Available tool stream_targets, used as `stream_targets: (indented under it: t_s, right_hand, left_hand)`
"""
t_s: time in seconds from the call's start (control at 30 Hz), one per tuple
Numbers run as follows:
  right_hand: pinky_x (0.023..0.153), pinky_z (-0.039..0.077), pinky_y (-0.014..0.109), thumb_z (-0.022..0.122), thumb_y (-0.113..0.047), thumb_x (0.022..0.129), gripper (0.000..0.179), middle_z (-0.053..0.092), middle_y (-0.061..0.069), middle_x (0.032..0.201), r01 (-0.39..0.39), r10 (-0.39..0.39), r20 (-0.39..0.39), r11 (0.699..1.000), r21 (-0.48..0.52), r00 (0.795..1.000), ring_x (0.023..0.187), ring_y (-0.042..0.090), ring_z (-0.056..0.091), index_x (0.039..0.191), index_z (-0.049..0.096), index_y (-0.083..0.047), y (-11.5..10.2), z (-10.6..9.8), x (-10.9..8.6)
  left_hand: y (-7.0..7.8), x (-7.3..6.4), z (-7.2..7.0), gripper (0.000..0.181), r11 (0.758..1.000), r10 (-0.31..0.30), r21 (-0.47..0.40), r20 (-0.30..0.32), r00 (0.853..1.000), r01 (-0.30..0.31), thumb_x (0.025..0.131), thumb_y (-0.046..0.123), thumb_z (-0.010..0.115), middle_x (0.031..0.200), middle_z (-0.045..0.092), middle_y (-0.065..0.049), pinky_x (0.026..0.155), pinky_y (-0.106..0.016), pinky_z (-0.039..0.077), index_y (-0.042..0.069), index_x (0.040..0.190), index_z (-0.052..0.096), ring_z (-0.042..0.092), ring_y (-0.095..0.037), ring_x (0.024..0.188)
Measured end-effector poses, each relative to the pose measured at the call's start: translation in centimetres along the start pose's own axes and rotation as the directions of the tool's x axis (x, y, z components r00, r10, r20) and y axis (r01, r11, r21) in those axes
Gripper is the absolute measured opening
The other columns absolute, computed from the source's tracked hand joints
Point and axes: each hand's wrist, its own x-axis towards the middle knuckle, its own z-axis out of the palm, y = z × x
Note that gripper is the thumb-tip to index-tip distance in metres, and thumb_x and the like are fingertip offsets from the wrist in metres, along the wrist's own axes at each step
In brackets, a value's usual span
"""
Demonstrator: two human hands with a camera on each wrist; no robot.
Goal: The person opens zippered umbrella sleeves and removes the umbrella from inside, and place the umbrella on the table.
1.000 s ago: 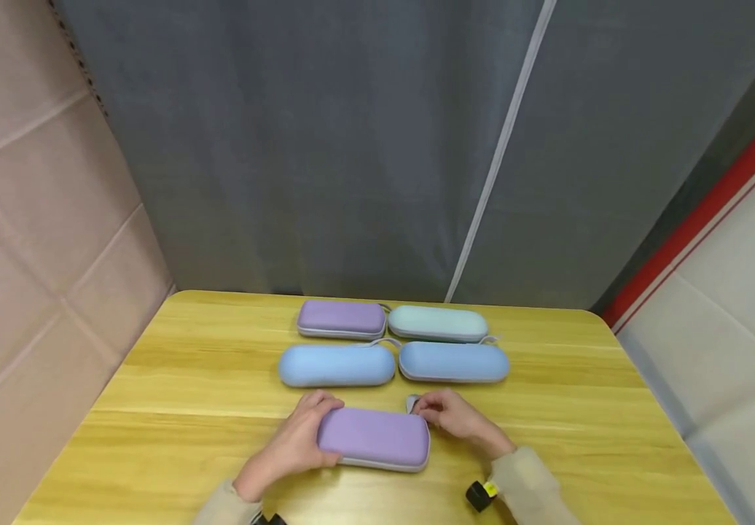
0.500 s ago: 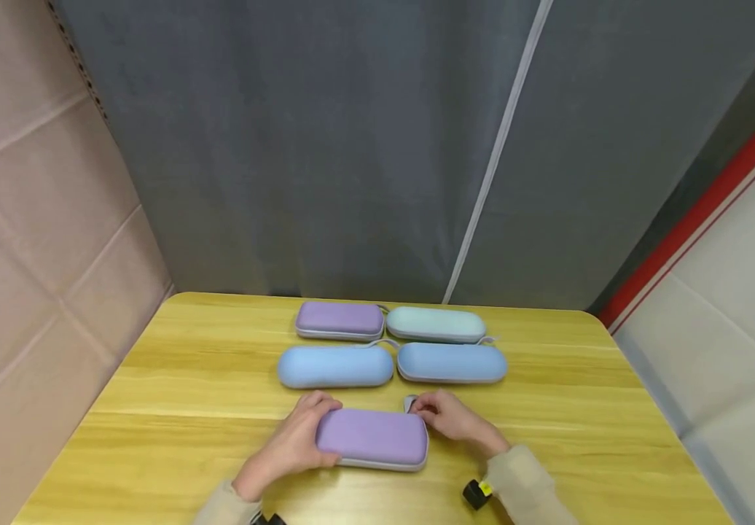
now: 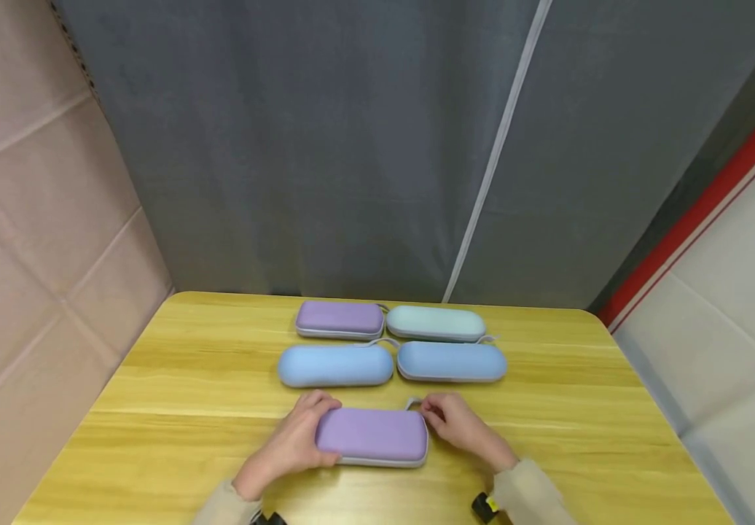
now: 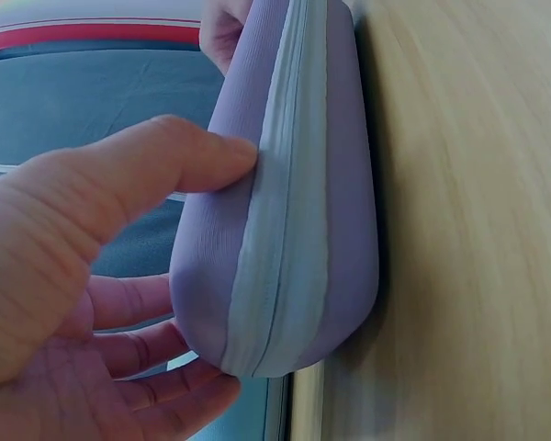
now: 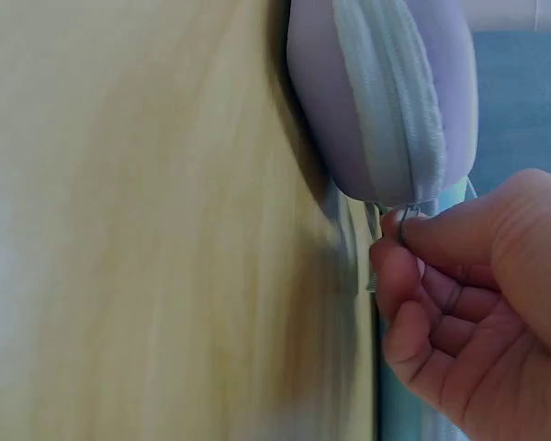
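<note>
A purple zippered case (image 3: 372, 435), closed along its pale zipper (image 4: 289, 211), lies near the front of the table. My left hand (image 3: 299, 435) grips its left end, thumb on the near side and fingers around the far side. At the far right corner, my right hand (image 3: 458, 421) pinches a small zipper pull (image 5: 404, 225) between thumb and index finger. A grey strap loop (image 3: 413, 402) sticks out behind that corner, beside the right fingertips. In the right wrist view the fingers partly hide the pull.
Behind stand two blue cases, a left one (image 3: 336, 366) and a right one (image 3: 452, 362). Farther back are another purple case (image 3: 340, 319) and a mint case (image 3: 436, 323). The wooden table (image 3: 174, 394) ends at a grey curtain (image 3: 325, 160).
My right hand has shifted slightly to the right along the case's far corner, and more of the strap loop shows. The left hand and the case have stayed put.
</note>
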Motion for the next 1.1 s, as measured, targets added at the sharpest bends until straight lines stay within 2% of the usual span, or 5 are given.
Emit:
stream_targets:
  t_s: [0.13,0.47,0.6,0.8,1.1]
  right_hand:
    - [0.052,0.041,0.017,0.062,0.004,0.083,0.016,0.051,-0.008,0.065,0.029,-0.030,-0.034,0.999,-0.039,0.999,0.061,-0.001,0.044,0.073,0.061,-0.008,-0.3,-0.1,-0.7]
    - [0.054,0.044,0.019,0.063,0.004,0.082,0.016,0.052,-0.008,0.067,-0.014,0.013,-0.015,0.996,-0.093,1.000,0.062,0.000,0.045,0.073,0.060,-0.008,-1.7,-0.5,-2.4]
    - [0.054,0.044,0.019,0.063,0.004,0.082,0.015,0.052,-0.008,0.068,-0.050,0.049,-0.010,0.994,-0.096,0.999,0.063,-0.001,0.045,0.073,0.061,-0.008,-2.5,-0.5,-3.1]
    - [0.052,0.044,0.017,0.062,0.007,0.079,0.014,0.055,-0.006,0.068,-0.059,0.059,-0.014,0.997,-0.054,0.998,0.062,-0.002,0.046,0.073,0.062,-0.006,-3.6,-0.3,-3.9]
    - [0.047,0.039,0.013,0.062,0.009,0.072,0.016,0.052,-0.011,0.062,-0.046,0.041,-0.101,0.998,-0.048,0.994,0.057,-0.006,0.041,0.069,0.062,-0.007,-4.6,0.3,-4.3]
  left_hand:
    - [-0.2,0.0,0.0,0.066,1.000,-0.005,0.010,0.002,1.000,0.005,0.054,0.020,0.086,0.111,0.053,-0.003,0.088,-0.046,0.046,0.000,0.112,0.060,0.048,-0.023,0.106]
    - [-0.2,-0.1,0.0,0.065,1.000,0.001,0.028,-0.001,1.000,-0.001,0.053,0.022,0.087,0.110,0.053,-0.003,0.085,-0.045,0.048,0.002,0.110,0.061,0.049,-0.023,0.105]
    - [-0.2,-0.2,0.1,0.066,0.999,0.002,0.043,-0.012,1.000,-0.001,0.053,0.024,0.087,0.109,0.054,-0.003,0.084,-0.043,0.048,0.002,0.109,0.061,0.049,-0.022,0.104]
    - [-0.1,-0.4,0.3,0.066,0.997,0.000,0.082,-0.054,0.999,0.005,0.052,0.030,0.087,0.103,0.055,-0.002,0.079,-0.040,0.050,0.002,0.106,0.061,0.051,-0.020,0.097]
    - [0.6,-0.7,0.4,0.066,0.986,-0.016,0.162,-0.075,0.997,0.028,0.051,0.037,0.087,0.098,0.055,0.000,0.068,-0.035,0.050,0.006,0.103,0.061,0.052,-0.016,0.090]
